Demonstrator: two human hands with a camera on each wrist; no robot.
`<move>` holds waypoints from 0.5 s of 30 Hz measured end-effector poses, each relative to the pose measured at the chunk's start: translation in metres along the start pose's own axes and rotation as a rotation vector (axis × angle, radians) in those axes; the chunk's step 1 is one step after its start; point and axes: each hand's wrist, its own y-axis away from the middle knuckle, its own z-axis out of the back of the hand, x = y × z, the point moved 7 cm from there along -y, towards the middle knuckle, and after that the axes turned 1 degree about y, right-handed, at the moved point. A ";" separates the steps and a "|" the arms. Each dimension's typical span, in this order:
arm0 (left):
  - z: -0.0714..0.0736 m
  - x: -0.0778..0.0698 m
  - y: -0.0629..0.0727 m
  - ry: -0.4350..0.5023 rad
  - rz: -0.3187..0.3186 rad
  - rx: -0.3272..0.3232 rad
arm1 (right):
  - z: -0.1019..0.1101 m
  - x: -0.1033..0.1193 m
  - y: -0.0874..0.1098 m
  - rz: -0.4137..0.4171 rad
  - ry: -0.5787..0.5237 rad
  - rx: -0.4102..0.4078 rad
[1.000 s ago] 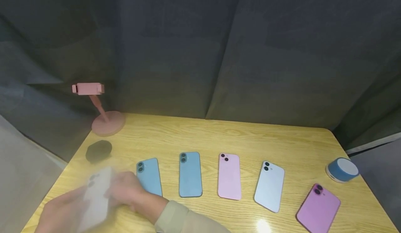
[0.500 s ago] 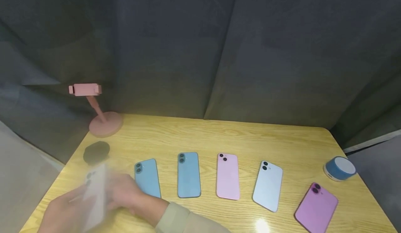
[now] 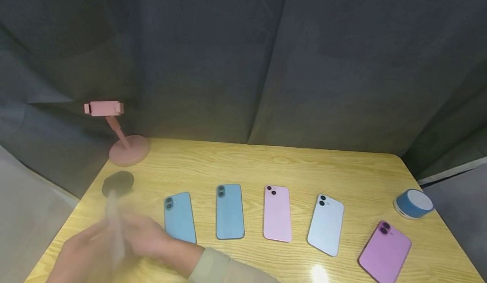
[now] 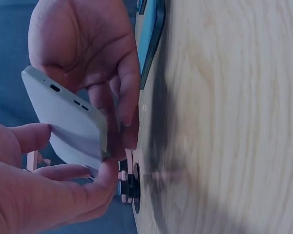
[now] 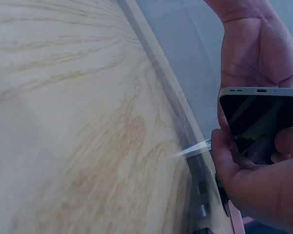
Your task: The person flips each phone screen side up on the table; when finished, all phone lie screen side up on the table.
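Observation:
Both hands hold a white smartphone [image 4: 71,124] above the left part of the table. My left hand [image 3: 81,253] grips it, and in the left wrist view the thumb and fingers close on its edges. My right hand [image 3: 148,236] holds it from the other side; in the right wrist view its thumb lies on the dark screen [image 5: 254,119]. Seen from the head, the phone is blurred and nearly edge-on. A thin white pointed sliver [image 5: 198,147] shows beside the right fingers. Right of the hands lies a blue phone [image 3: 180,217].
Farther right lie another blue phone [image 3: 230,211], a pale pink one [image 3: 277,213], a white one [image 3: 326,226] and a magenta one [image 3: 385,251]. A blue round speaker [image 3: 414,204] stands at the right edge. A pink phone stand [image 3: 129,149] and a dark disc [image 3: 119,182] are back left.
The held phone has turned from showing its white back to the head view to standing almost edge-on. Both hands stay in nearly the same place.

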 end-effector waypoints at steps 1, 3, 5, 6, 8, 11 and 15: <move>-0.001 -0.001 0.001 0.032 -0.007 0.002 | 0.000 0.000 0.000 -0.002 0.009 0.000; -0.003 -0.004 0.002 0.064 -0.047 0.004 | -0.001 0.000 0.000 0.007 -0.014 0.018; -0.005 -0.007 0.004 0.096 -0.089 0.014 | -0.001 0.000 0.000 0.007 -0.031 0.022; -0.006 -0.009 0.005 0.103 -0.117 0.021 | -0.001 0.000 0.000 0.007 -0.041 0.023; -0.007 -0.012 0.006 0.102 -0.169 0.027 | -0.002 0.000 0.000 0.008 -0.061 0.025; -0.007 -0.013 0.006 0.140 -0.203 0.027 | -0.001 -0.002 0.000 -0.001 -0.093 0.011; -0.002 -0.010 0.005 0.041 -0.204 -0.045 | -0.002 -0.005 0.002 -0.021 -0.181 0.017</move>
